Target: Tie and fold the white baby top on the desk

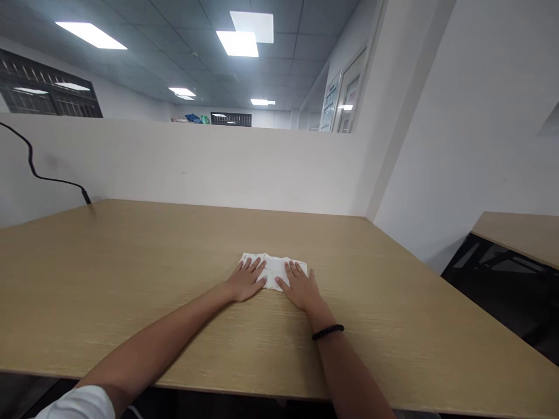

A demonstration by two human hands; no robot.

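Observation:
A white sheet that looks like a paper tissue or wipe point(274, 271) lies spread flat on the wooden table point(166, 244), slightly wrinkled at its edges. On its left part rests my left hand point(247, 280), palm down with the fingers apart. My right hand point(300, 284) lies palm down over the sheet's right part, fingers also spread, a black beaded bracelet point(327, 332) around that wrist. Between the two hands the middle of the sheet shows. The parts under my fingers are hidden.
A low white partition point(236, 169) borders the table's far side, and a white wall point(463, 128) rises at the right. A black cable point(56, 179) hangs down at the far left. Another table point(519, 233) stands at the right, beyond a gap.

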